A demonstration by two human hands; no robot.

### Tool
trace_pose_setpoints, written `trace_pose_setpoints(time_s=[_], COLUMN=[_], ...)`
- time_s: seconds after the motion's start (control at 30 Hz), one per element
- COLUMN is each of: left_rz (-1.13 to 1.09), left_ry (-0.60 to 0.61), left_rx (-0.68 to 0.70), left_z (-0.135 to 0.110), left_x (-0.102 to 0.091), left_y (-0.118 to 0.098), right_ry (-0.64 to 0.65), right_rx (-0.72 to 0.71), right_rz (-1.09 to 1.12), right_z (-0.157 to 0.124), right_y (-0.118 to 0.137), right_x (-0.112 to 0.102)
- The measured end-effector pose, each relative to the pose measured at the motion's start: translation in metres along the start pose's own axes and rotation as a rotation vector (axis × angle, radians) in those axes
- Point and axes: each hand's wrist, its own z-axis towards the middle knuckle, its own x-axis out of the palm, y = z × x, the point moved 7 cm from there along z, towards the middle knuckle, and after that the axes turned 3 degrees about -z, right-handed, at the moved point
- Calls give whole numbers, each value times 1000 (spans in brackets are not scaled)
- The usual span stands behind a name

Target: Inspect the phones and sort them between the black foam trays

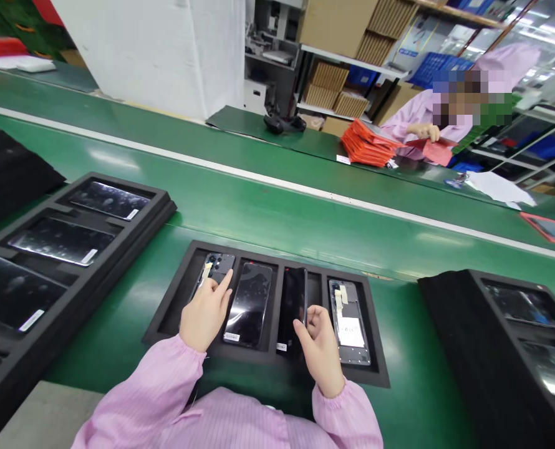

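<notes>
Glossy black rectangular phone sits third from left in the black foam tray, its right edge pinched by the right hand; best handled by edges, sparing the glass. Whether the left hand grips the leftmost dark-grey phone back, I cannot tell.

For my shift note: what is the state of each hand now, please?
Left hand: at the middle tray's leftmost phone, forefinger extended; grip cannot be told.
Right hand: closed on the right edge of that tray's third phone from left.
</notes>
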Motion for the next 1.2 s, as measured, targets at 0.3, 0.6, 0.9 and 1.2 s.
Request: trace_pose_setpoints(time_s=[0.3,0.6,0.9,1.2], left_rz=[2,-103,-71,-682], left_ry=[-88,30,180,237], left_rx=[74,317,256,-121], left_z=[4,-17,-13,-6], left_x=[-4,16,4,-14], left_y=[12,-75,-76,9], right_ry=[-179,-35,-444,-174], right_rx=[-98,-95,118,349], right_rz=[-467,-284,-600,-631], right_z=[-2,5,49,76], right_y=[34,6,-20,-98], right_x=[-11,8,-145,-156])
